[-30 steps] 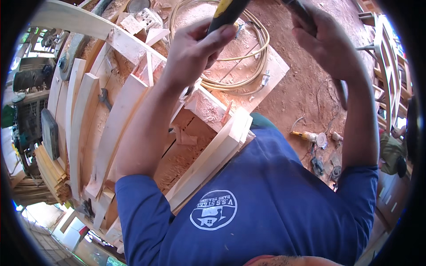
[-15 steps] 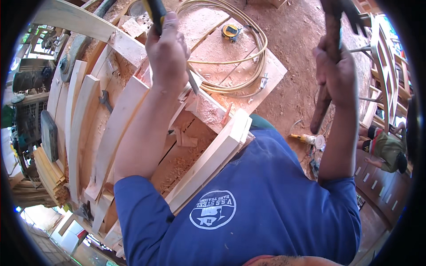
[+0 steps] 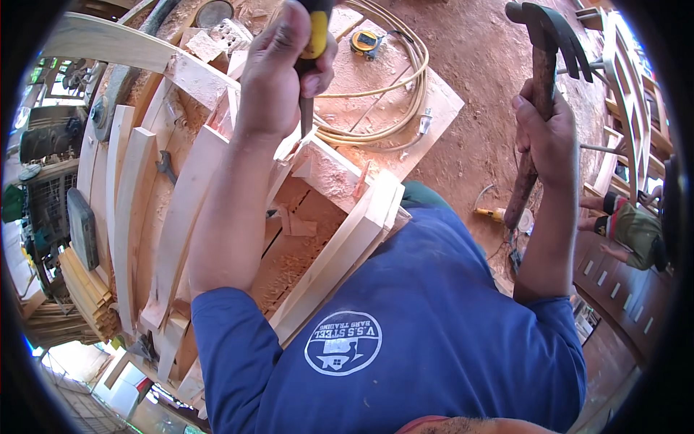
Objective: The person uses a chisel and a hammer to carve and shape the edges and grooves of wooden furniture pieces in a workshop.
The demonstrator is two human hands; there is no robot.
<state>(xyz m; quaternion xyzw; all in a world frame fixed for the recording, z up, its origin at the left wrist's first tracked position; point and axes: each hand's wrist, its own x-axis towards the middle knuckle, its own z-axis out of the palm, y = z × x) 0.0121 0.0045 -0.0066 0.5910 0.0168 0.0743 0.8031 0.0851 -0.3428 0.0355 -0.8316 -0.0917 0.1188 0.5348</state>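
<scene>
My left hand [image 3: 271, 90] is closed around a chisel [image 3: 318, 35] with a yellow and black handle. The chisel stands nearly upright, its blade down at the end of a pale wooden rail [image 3: 329, 173] with a rough, chipped face. Whether the edge touches the wood is hard to tell. Out to the right, my right hand [image 3: 547, 137] grips a claw hammer [image 3: 543, 61] by its wooden handle, the dark head raised and apart from the chisel. Wood chips [image 3: 298, 224] lie inside the frame below the rail.
A coiled yellowish hose or cable [image 3: 423, 65] and a yellow tape measure [image 3: 366, 43] lie on the board beyond. Curved timber pieces [image 3: 134, 217] and a wrench [image 3: 166, 166] are at left. A yellow-handled tool [image 3: 491, 213] is on the floor. Another person [image 3: 632, 231] is at far right.
My left hand has turned, swinging the chisel's handle to the right, and the blade tip has shifted slightly left. The hammer has come down a little, and its head shows more fully.
</scene>
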